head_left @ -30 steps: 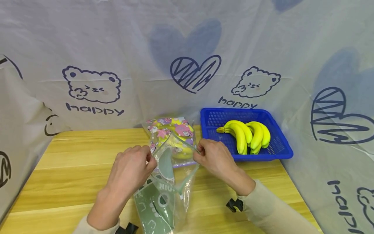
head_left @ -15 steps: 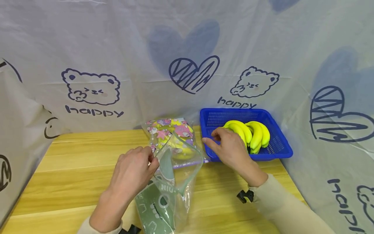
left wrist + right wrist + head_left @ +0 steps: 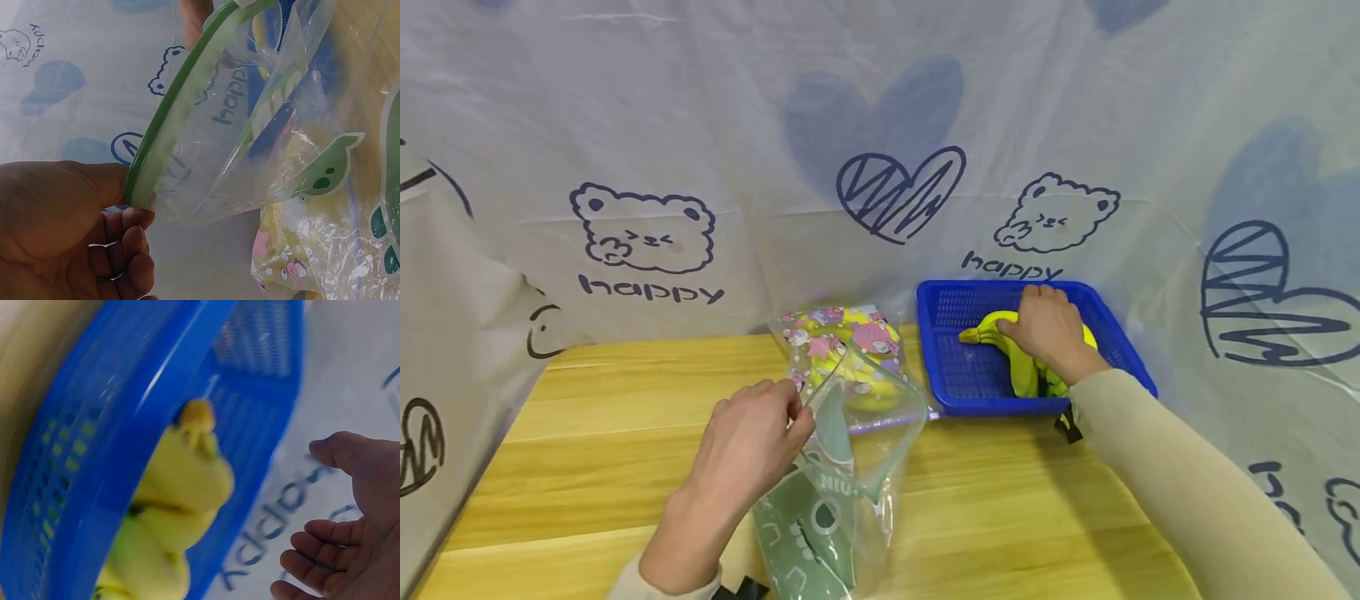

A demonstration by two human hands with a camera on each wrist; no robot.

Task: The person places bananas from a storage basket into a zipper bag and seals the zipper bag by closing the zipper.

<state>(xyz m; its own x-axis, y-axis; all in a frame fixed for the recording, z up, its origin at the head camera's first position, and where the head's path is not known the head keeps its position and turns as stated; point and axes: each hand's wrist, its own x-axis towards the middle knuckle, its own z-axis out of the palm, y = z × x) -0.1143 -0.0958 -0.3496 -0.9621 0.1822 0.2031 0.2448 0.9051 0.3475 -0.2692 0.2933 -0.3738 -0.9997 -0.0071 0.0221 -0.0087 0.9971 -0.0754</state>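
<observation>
My left hand [image 3: 748, 437] pinches the green-edged rim of a clear zip bag [image 3: 842, 467] printed with green figures, holding its mouth up and wide. The left wrist view shows that rim [image 3: 181, 106] between the thumb and curled fingers of my left hand [image 3: 62, 219]. My right hand [image 3: 1048, 329] is over a bunch of yellow bananas [image 3: 1000, 329] inside a blue basket [image 3: 970, 408]. In the right wrist view my right hand [image 3: 350, 519] is spread with loosely bent fingers, just clear of the bananas [image 3: 181, 487] and holding nothing.
A second clear bag [image 3: 850, 342] with a pink and yellow print lies behind the held one, against the basket's left side. The wooden table [image 3: 587, 417] is walled on three sides by a printed plastic sheet [image 3: 700, 125].
My right hand let go of the bag's rim and moved right and back into the blue basket, over the bananas. The left hand kept its hold on the bag.
</observation>
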